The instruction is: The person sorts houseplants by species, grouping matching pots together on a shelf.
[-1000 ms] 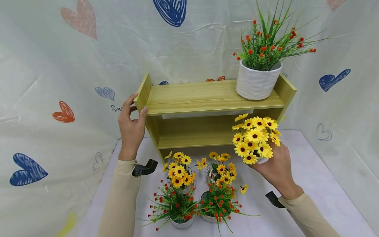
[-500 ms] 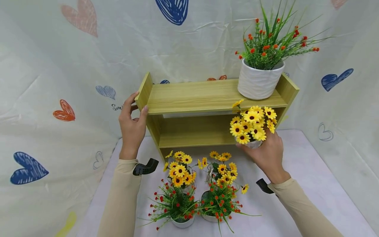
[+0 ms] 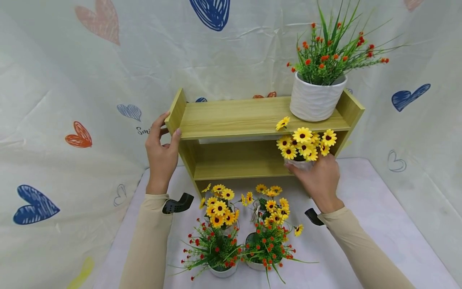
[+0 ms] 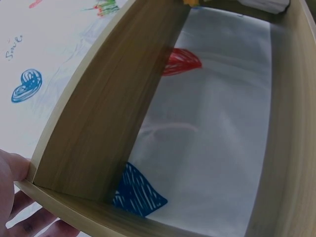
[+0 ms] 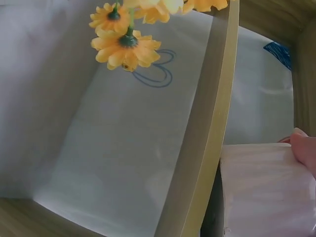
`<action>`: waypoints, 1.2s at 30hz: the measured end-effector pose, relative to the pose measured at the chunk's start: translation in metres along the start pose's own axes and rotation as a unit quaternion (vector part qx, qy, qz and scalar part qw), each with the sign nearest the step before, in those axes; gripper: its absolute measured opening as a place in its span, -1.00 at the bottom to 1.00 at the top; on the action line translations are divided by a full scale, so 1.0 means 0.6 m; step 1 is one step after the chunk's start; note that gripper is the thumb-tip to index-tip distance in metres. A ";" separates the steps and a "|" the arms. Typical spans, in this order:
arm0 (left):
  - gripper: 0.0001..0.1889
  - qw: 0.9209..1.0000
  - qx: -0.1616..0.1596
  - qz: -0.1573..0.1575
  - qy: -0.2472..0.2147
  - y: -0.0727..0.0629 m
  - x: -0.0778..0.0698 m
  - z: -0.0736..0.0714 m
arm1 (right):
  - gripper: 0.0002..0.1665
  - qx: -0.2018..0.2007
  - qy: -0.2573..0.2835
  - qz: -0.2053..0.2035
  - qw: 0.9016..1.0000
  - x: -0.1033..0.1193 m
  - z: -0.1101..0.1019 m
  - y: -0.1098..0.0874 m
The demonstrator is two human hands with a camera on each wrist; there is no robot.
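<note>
A potted plant of yellow daisies [image 3: 303, 140] is at the right end of the middle level of a wooden shelf [image 3: 223, 116]. My right hand [image 3: 319, 180] grips its white pot [image 5: 269, 192] from the side, thumb at the front; whether the pot's base touches the board cannot be told. My left hand [image 3: 162, 156] holds the shelf's upper left side panel, thumb in front and fingers behind. In the left wrist view the same hand's fingers [image 4: 37, 224] lie along the panel's outer side. On the top board, at the right, stands a larger white pot [image 3: 317, 98] of red-flowered grass.
Before the shelf, two yellow daisy plants [image 3: 219, 206] [image 3: 274, 206] stand on the white table [image 3: 382, 224]. Nearer are two red-flowered plants [image 3: 216, 251] [image 3: 267, 249] in white pots. A heart-printed cloth [image 3: 108, 80] hangs behind.
My right hand has carried the daisy pot forward and left, from before the shelf into its middle level. My left hand has kept its hold on the panel.
</note>
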State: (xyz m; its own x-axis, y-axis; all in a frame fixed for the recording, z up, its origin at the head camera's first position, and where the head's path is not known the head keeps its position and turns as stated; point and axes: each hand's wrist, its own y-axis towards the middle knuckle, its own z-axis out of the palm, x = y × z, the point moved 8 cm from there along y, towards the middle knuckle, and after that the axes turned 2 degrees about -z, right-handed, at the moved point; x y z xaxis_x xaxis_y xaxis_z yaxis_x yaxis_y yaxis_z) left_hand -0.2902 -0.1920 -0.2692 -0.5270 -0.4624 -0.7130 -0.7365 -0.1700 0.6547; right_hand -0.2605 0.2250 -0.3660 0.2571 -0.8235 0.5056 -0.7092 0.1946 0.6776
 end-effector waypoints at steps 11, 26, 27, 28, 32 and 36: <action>-0.48 1.000 -0.003 0.003 -0.008 -0.001 0.001 0.000 | -0.10 0.048 -0.042 0.027 0.998 0.002 0.032 0.019; -0.49 1.000 -0.005 0.004 -0.006 -0.001 0.003 -0.001 | 0.00 0.107 0.013 0.074 0.991 -0.011 0.059 0.018; -0.49 1.000 -0.005 0.004 -0.006 -0.001 0.004 -0.001 | 0.02 0.112 0.018 0.076 0.991 -0.012 0.060 0.016; -0.49 1.000 -0.005 0.004 -0.006 -0.001 0.003 -0.001 | 0.03 0.116 0.020 0.078 0.990 -0.012 0.059 0.013; -0.49 1.000 -0.002 0.005 -0.009 -0.002 0.003 0.001 | 0.11 0.113 0.014 0.073 0.991 -0.011 0.045 -0.014; -0.49 1.000 -0.002 0.005 -0.010 -0.001 0.003 0.000 | 0.14 0.065 0.014 0.018 0.998 -0.001 0.012 -0.052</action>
State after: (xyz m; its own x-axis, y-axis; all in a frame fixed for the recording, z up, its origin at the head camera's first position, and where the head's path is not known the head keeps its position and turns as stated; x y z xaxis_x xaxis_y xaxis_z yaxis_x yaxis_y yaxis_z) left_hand -0.2905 -0.1926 -0.2708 -0.5428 -0.4458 -0.7118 -0.7296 -0.1696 0.6625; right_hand -0.2435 0.2154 -0.3912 0.2472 -0.8012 0.5449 -0.7976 0.1511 0.5840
